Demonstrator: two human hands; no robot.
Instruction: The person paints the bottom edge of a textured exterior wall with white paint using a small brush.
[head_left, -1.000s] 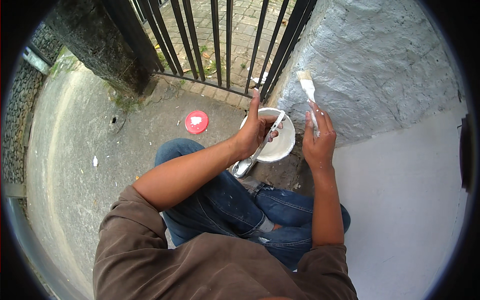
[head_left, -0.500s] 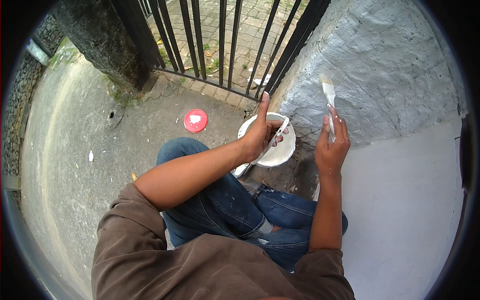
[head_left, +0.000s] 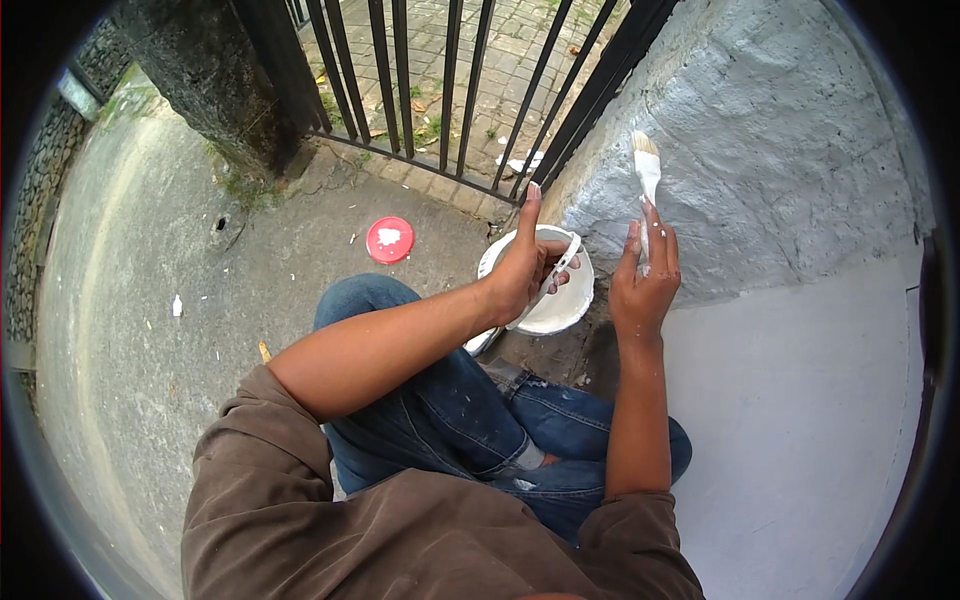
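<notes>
My right hand [head_left: 645, 285] grips a paintbrush [head_left: 648, 172] by its white, paint-smeared handle, with the pale bristles pointing up. The brush is in front of the rough wall [head_left: 740, 150], which has a wet, whitish-grey coat; whether the bristles touch it I cannot tell. My left hand [head_left: 525, 270] has its fingers curled round the handle of a white paint bucket [head_left: 575, 312], thumb sticking up. White paint coats the bucket's inside and rim. Part of the bucket is hidden behind my left hand.
A red lid [head_left: 390, 240] with a white paint blob lies on the concrete floor [head_left: 270, 290]. Beyond it stands a black metal gate [head_left: 450, 90] beside a dark stone pillar [head_left: 205, 80]. A smooth white wall [head_left: 790, 420] is on my right. My jeans-clad legs are folded near the bucket.
My right hand has shifted left and slightly up with the paintbrush, so the bristles sit nearer the wall's left edge. My left hand stays on the bucket handle.
</notes>
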